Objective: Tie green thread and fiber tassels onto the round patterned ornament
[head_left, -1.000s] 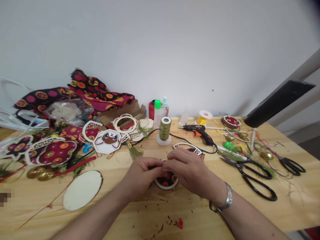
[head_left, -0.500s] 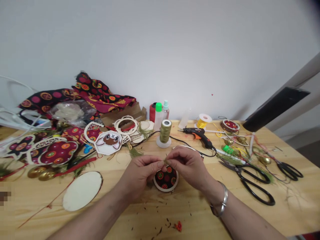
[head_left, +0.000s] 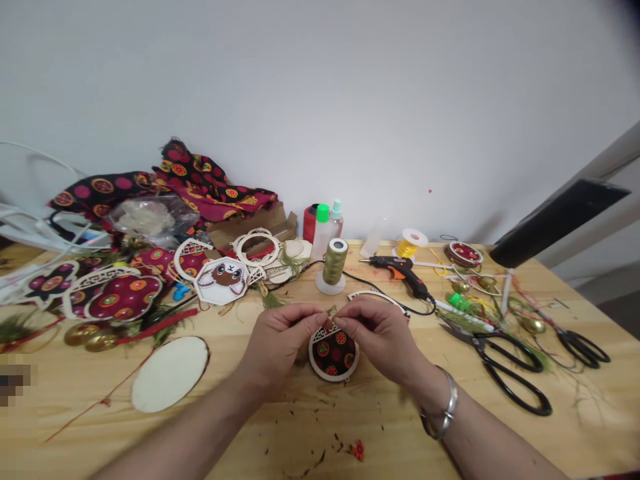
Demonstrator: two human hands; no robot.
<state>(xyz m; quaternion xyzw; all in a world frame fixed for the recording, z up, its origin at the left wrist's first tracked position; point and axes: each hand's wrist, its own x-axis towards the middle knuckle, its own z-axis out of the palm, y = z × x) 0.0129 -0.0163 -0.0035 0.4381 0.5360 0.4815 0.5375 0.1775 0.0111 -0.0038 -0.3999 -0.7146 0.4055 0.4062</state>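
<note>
Left of the hands, passing the oval (head_left: 171, 375), lying on the table (head_left: 395, 440), to reach the left forearm, angled up from the lower edge toward the centre. At its end, pinching with the left hand (head_left: 281, 340), thumb pressed to forefinger, grip narrow, by all appearances on a small olive strand (head_left: 332, 311) poking up between both sets of fingertips.

Between the wrists, just below the pinch, seeing the disc (head_left: 334, 353) face up, much where it was a second ago. Now also showing: the lattice (head_left: 325, 335) across its upper part, mostly hidden then. Judging from that, working at the strand by the upper edge, not on the cloth. Too covered there to tell whether tied on or loose.

Farther right, holding the right hand (head_left: 380, 340) turned outward, drawn clear of the disc's upper right since a second ago. Pinching narrowly too, seemingly on the same strand, fingers curled, wrist low, bracelet (head_left: 449, 408) on the forearm slanting to the lower right.
</note>
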